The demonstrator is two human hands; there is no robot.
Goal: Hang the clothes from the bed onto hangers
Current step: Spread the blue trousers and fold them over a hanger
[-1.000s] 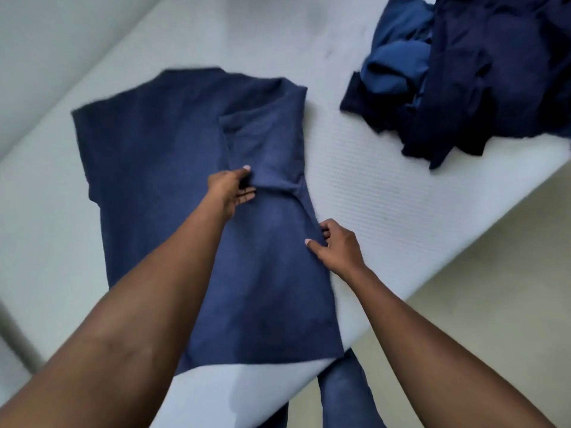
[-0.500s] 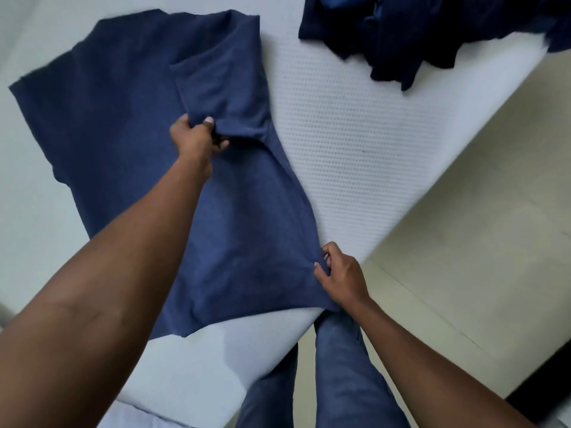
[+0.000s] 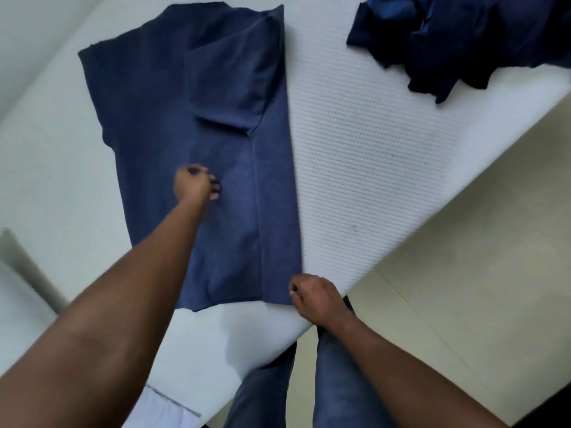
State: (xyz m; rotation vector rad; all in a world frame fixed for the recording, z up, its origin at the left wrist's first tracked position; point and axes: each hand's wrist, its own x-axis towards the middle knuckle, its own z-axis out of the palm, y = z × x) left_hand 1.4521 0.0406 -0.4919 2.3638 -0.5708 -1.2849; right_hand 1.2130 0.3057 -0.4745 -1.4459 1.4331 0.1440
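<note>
A navy T-shirt [image 3: 154, 112] lies flat on the white mattress [image 3: 370, 168], its right side and sleeve folded inward over the body. My left hand [image 3: 195, 186] is motion-blurred over the middle of the shirt, with fingers loosely curled and nothing visibly in them. My right hand [image 3: 315, 297] pinches the shirt's lower right hem corner at the mattress edge. A heap of dark blue clothes [image 3: 463, 38] sits at the far right of the bed. No hanger is in view.
The mattress edge runs diagonally from upper right to bottom centre, with pale floor [image 3: 469, 273] beyond it. My legs in blue jeans [image 3: 340, 384] stand against that edge. A white wall lies to the far left.
My left hand let go of the folded sleeve and moved down to the shirt's middle. The sleeve now lies flat. My right hand slid down to the hem corner.
</note>
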